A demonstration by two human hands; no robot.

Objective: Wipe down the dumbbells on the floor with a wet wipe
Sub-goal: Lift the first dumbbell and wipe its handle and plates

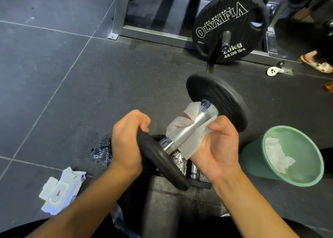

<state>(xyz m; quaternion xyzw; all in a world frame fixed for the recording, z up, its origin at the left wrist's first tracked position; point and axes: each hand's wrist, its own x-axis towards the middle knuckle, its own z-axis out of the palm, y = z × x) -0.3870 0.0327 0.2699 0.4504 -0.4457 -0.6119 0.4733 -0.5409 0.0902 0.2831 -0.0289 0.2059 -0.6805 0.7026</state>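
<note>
I hold a dumbbell [185, 129] with a knurled silver handle and two black round plates, tilted above the floor. My left hand [126, 142] grips the rim of the near plate [160, 158]. My right hand [218, 147] holds a white wet wipe [191, 142] cupped under and around the handle, thumb up beside it. The far plate [219, 97] points away to the upper right. Another dumbbell [194, 171] lies on the floor beneath, mostly hidden.
A green bin [306, 182] with used wipes lies tipped at the right. An opened wipe pack [61, 189] lies at lower left, near a wet patch [102, 149]. A 20 kg Olympia plate [230, 25] on a barbell and a rack frame [119, 12] stand behind. Someone's sandalled foot [317, 63] is at far right.
</note>
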